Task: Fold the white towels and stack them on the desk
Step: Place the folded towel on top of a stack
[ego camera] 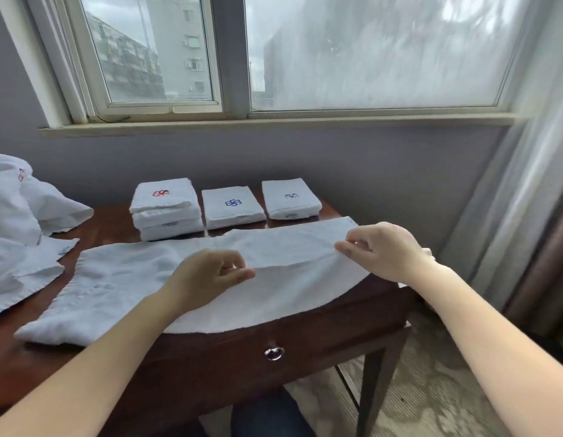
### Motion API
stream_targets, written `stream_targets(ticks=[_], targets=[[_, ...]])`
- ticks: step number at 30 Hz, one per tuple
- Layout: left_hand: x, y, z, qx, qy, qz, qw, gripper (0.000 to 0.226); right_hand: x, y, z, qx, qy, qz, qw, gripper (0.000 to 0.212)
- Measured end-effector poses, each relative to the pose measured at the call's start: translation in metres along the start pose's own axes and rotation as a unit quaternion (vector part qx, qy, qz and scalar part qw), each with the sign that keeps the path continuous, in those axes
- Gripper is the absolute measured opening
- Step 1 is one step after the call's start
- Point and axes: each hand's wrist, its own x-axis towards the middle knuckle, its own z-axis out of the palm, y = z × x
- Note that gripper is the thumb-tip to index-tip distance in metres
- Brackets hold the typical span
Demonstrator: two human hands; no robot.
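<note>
A long white towel (122,279) lies spread across the dark wooden desk (352,313), its near edge hanging over the front. My left hand (207,275) pinches a raised fold of it near the middle. At the towel's right end my right hand (384,250) pinches the same fold. Behind it, along the wall, stand folded white towels: a stack of three with a red emblem (165,209), one with a blue emblem (231,207), and another with a blue emblem (289,198).
A heap of unfolded white towels (18,222) covers the desk's left end. The desk has a drawer with a metal knob (273,353). A window sill and wall lie behind, a curtain (519,200) to the right, and patterned floor below right.
</note>
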Motion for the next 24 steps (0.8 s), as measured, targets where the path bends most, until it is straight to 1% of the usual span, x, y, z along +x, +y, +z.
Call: stream_targets(ticks=[2,6,9,13,15,18,22,24], targets=[[-0.005,0.002,0.011,0.008,-0.045,0.014,0.999,0.044,-0.017,0.005,0.005,-0.022,-0.048,0.017,0.998,0.041],[-0.007,0.001,0.022,0.02,-0.068,0.021,0.997,0.046,-0.033,0.014,0.01,-0.046,-0.106,0.039,0.993,0.033],[0.001,-0.005,0.022,0.028,-0.063,-0.01,0.998,0.039,-0.024,0.018,0.008,-0.056,-0.096,0.041,0.993,0.026],[0.018,-0.017,0.018,0.067,-0.019,-0.059,0.996,0.034,0.008,0.028,0.019,-0.082,-0.038,0.012,0.996,0.023],[0.026,-0.022,0.02,0.092,-0.01,-0.075,0.993,0.034,0.028,0.035,0.032,-0.098,-0.04,-0.008,0.994,0.026],[0.038,-0.031,0.028,0.123,-0.011,-0.095,0.988,0.033,0.051,0.042,0.058,-0.139,-0.068,-0.019,0.988,0.031],[0.043,-0.048,0.045,0.132,-0.031,-0.12,0.984,0.03,0.061,0.043,0.088,-0.141,-0.087,0.05,0.985,0.026],[0.041,-0.055,0.052,0.123,-0.024,-0.115,0.985,0.029,0.063,0.035,0.098,-0.121,-0.091,0.098,0.984,0.03]])
